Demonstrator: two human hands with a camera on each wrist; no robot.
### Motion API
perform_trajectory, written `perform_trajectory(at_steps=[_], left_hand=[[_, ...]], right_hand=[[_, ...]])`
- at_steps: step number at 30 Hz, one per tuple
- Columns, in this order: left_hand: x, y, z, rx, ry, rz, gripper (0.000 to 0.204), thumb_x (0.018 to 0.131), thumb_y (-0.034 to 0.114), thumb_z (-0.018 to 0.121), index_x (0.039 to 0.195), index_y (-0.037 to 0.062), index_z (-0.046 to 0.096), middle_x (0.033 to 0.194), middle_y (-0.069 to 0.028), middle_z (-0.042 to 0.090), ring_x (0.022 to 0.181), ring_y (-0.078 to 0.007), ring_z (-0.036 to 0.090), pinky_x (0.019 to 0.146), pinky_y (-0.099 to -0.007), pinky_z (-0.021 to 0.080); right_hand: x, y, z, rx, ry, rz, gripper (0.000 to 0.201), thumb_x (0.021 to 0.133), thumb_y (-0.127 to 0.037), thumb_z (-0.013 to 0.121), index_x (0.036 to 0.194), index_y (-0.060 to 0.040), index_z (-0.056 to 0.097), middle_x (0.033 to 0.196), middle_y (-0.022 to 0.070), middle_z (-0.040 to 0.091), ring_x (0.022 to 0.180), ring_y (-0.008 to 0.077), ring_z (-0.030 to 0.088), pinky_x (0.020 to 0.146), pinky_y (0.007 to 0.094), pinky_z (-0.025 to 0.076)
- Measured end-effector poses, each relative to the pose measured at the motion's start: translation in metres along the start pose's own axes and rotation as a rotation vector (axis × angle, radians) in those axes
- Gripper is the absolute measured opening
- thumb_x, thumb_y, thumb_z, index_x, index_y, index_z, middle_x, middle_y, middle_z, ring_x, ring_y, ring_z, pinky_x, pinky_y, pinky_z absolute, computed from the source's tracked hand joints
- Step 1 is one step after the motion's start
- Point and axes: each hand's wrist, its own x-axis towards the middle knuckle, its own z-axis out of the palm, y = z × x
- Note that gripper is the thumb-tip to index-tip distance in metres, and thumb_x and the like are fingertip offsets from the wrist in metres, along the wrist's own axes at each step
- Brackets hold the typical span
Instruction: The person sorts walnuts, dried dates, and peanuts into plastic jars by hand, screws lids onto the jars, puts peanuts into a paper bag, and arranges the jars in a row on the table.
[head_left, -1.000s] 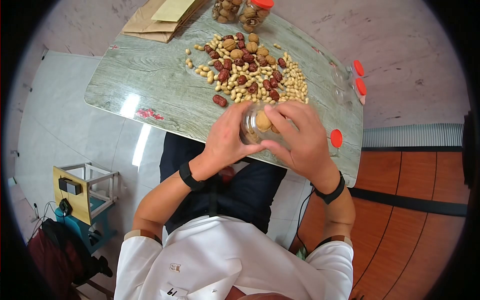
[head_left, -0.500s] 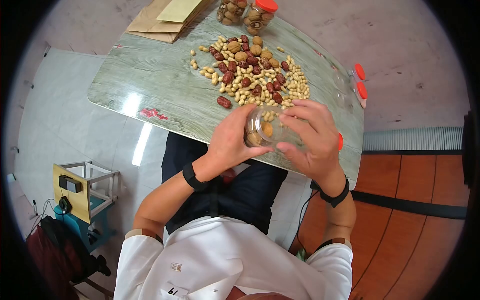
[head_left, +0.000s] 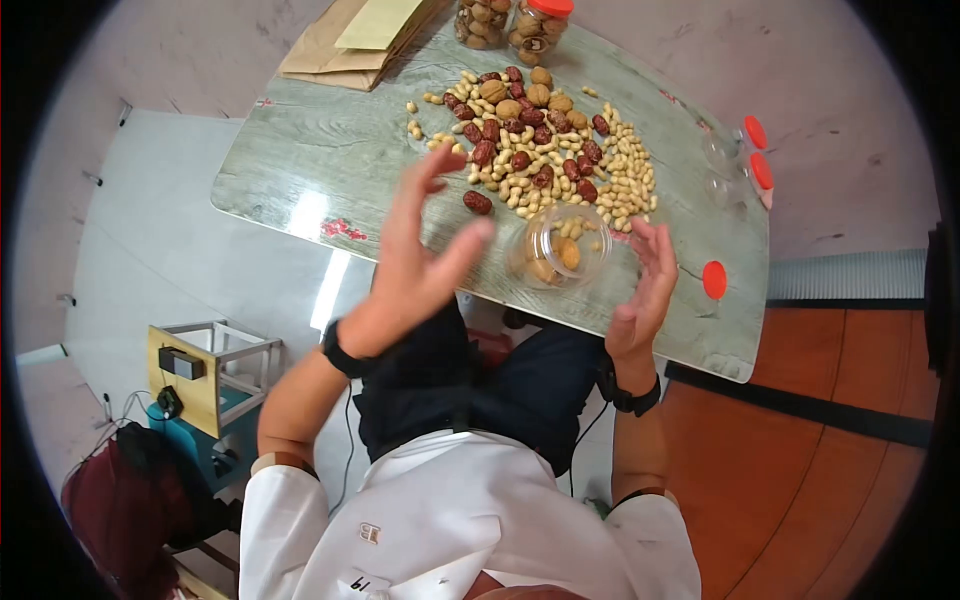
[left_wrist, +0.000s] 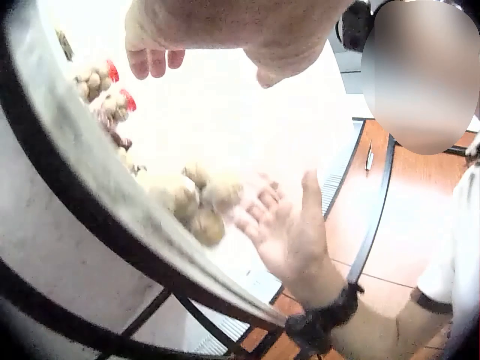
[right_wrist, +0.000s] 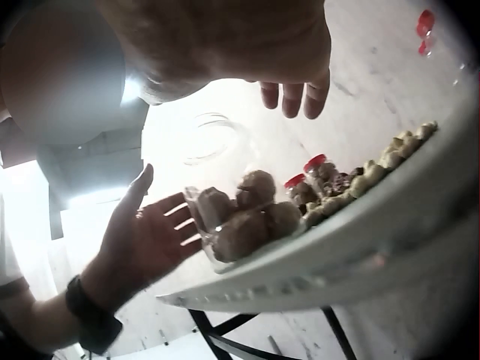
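While my left hand and right hand flank it, fingers loosely outstretched, gripping nothing, the uncapped jar of walnuts stands near the edge of the table; best, I judge, to steady its wall with 1 palm against tipping.

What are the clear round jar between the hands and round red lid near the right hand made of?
The clear jar looks like smooth, glossy plastic or glass: walnuts show through and its rim glints. The red lid is probably plastic: even, opaque colour; finish unclear.
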Motion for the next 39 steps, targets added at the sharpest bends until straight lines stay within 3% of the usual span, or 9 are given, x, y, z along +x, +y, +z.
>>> perform_trajectory(at_steps=[2,5,12,14,26,30,33,36,39], left_hand=[[0.039,0.009,-0.023,0.221,-0.134,0.006,0.053,0.094,0.018,0.075,0.141,0.0035,0.057,0.132,-0.0141,0.066,0.126,-0.0272,0.062,0.106,-0.0394,0.046],[0.095,-0.007,-0.023,0.439,-0.252,0.176,0.035,0.093,0.013,0.073,0.126,0.0041,0.066,0.120,-0.0144,0.069,0.116,-0.0315,0.066,0.099,-0.0385,0.050],[0.169,-0.091,0.016,0.746,-0.464,0.253,0.024,0.089,0.017,0.069,0.111,0.0073,0.074,0.107,-0.0182,0.071,0.102,-0.0404,0.067,0.087,-0.0483,0.054],[0.175,-0.102,0.023,0.859,-0.552,0.144,0.022,0.089,0.018,0.068,0.107,0.0075,0.075,0.102,-0.0177,0.073,0.098,-0.0404,0.068,0.084,-0.0491,0.055],[0.182,-0.108,0.040,0.845,-0.490,0.141,0.026,0.084,0.029,0.078,0.097,0.0063,0.075,0.094,-0.0162,0.074,0.089,-0.0384,0.070,0.077,-0.0485,0.056],[0.179,-0.096,0.038,0.748,-0.398,0.120,0.029,0.083,0.028,0.078,0.102,0.0056,0.075,0.096,-0.0147,0.075,0.088,-0.0340,0.072,0.080,-0.0433,0.057],[0.168,-0.051,0.029,0.395,-0.340,0.057,0.034,0.083,0.023,0.077,0.110,0.0022,0.074,0.098,-0.0091,0.076,0.087,-0.0201,0.071,0.080,-0.0345,0.057],[0.143,0.018,0.013,0.280,-0.528,0.156,0.033,0.080,0.020,0.077,0.109,0.0043,0.075,0.100,-0.0053,0.075,0.089,-0.0141,0.068,0.072,-0.0282,0.051],[0.125,0.068,0.006,0.302,-0.805,0.266,0.036,0.075,0.012,0.078,0.110,0.0049,0.073,0.109,-0.0059,0.072,0.097,-0.0205,0.065,0.077,-0.0322,0.052]], right_hand=[[-0.009,0.012,-0.003,0.007,0.032,0.010,0.099,0.099,-0.072,0.048,0.157,0.0066,0.029,0.144,0.0275,0.053,0.134,0.0363,0.055,0.112,0.0485,0.042],[-0.016,0.020,-0.006,0.038,0.068,0.081,0.093,0.102,-0.068,0.046,0.155,0.0066,0.033,0.140,0.0258,0.057,0.130,0.0348,0.057,0.110,0.0479,0.043],[-0.010,0.020,-0.008,-0.006,0.005,0.075,0.065,0.105,-0.051,0.054,0.141,0.0035,0.054,0.118,0.0179,0.071,0.113,0.0316,0.067,0.101,0.0418,0.051],[-0.008,0.019,-0.009,-0.024,0.012,0.063,0.059,0.105,-0.046,0.058,0.137,0.0032,0.058,0.114,0.0167,0.073,0.111,0.0317,0.068,0.100,0.0410,0.052],[-0.002,0.011,-0.006,-0.090,0.036,0.014,0.026,0.086,-0.008,0.078,0.110,-0.0013,0.070,0.099,0.0125,0.073,0.093,0.0320,0.070,0.085,0.0405,0.055],[-0.003,0.011,-0.007,-0.090,0.033,0.030,0.024,0.085,-0.006,0.079,0.106,-0.0007,0.070,0.095,0.0125,0.073,0.090,0.0316,0.070,0.081,0.0398,0.055],[-0.004,0.011,-0.006,-0.070,0.049,0.050,0.023,0.084,-0.005,0.079,0.105,-0.0005,0.070,0.094,0.0124,0.073,0.088,0.0315,0.071,0.079,0.0395,0.056],[-0.003,0.011,-0.005,-0.054,0.061,0.064,0.021,0.084,-0.004,0.078,0.104,-0.0004,0.071,0.092,0.0122,0.073,0.087,0.0313,0.071,0.077,0.0391,0.056],[-0.005,0.009,-0.006,-0.052,0.054,0.077,0.019,0.084,-0.003,0.078,0.102,-0.0005,0.072,0.091,0.0122,0.073,0.085,0.0308,0.071,0.076,0.0385,0.056]])
